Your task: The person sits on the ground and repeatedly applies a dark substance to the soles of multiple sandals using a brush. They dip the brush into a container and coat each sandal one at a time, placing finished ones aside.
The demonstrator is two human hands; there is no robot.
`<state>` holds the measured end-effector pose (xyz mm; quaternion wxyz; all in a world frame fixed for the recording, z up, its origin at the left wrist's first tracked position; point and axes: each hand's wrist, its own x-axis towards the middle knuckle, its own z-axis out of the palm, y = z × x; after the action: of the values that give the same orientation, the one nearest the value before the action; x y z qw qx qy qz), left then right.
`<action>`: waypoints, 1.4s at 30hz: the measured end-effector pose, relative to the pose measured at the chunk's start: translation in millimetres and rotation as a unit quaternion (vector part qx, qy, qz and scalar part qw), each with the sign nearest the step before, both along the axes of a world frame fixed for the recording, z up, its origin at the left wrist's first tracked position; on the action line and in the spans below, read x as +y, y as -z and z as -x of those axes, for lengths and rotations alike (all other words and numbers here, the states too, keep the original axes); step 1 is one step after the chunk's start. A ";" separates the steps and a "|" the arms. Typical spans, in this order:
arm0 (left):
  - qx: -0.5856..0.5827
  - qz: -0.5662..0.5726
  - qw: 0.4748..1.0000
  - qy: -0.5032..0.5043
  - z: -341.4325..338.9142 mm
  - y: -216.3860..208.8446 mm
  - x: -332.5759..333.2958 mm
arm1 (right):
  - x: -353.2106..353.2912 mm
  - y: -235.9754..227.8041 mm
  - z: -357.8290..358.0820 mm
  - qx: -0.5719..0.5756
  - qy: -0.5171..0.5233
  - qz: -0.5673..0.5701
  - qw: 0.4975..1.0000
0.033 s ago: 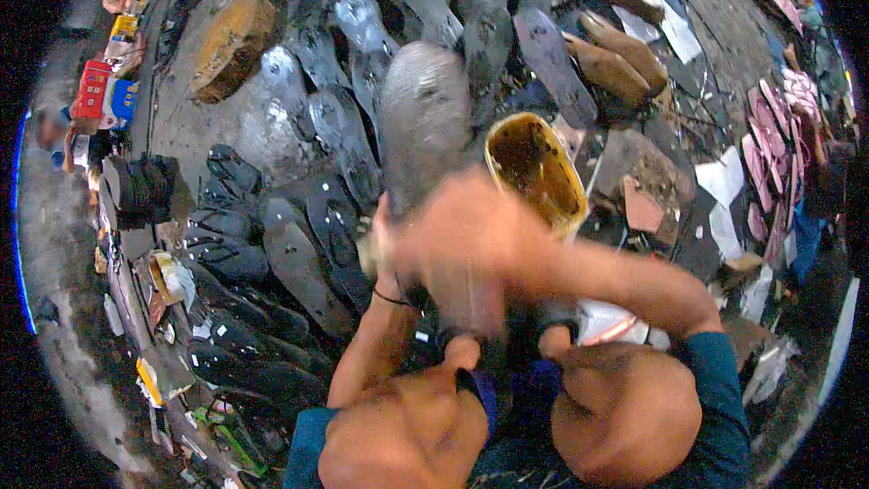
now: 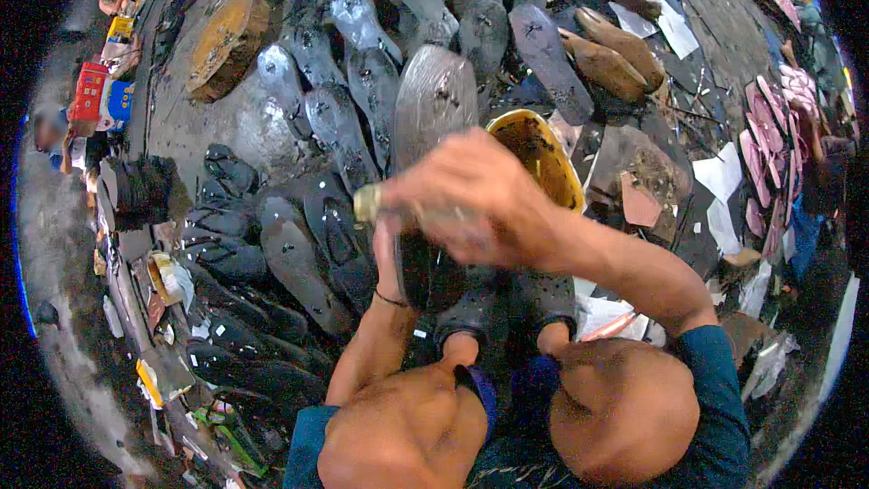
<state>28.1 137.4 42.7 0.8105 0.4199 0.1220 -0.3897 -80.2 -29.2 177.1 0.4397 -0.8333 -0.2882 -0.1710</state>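
Note:
A long dark sandal sole (image 2: 436, 95), wet and glossy over its far part, points away from me above my feet. My left hand (image 2: 387, 249) holds its left edge, with the fingers mostly hidden under it. Across the middle of the sole is my right hand (image 2: 475, 195), slightly blurred and closed around a small tool (image 2: 367, 203). Only the tool's pale, blunt end sticks out to the left; the rest is covered by the fingers. Just beyond my right wrist stands a yellow tub (image 2: 570, 188) with dark residue inside, partly hidden by the hand.
Several dark soles (image 2: 369, 81) lie in rows ahead, some shiny. Black strapped sandals (image 2: 333, 226) crowd the left. Brown wooden shoe lasts (image 2: 615, 63) lie at far right, and a round wooden block (image 2: 231, 45) at far left. Pink straps (image 2: 769, 136) hang at the right edge.
My right hand has shifted slightly up and is less blurred. The tool's pale end has moved up from beside my left wrist. The sole's far end has tipped slightly to the right.

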 end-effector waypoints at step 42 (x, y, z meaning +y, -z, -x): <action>-0.105 -0.046 0.972 -0.203 -240.9 50.4 -123.3 | -54.7 43.5 44.3 0.330 0.331 -0.104 0.878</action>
<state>269.0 14.1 -7.7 0.8607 0.4620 0.1365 -0.1649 -124.4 -83.9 133.6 0.5112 -0.8377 0.1855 -0.0505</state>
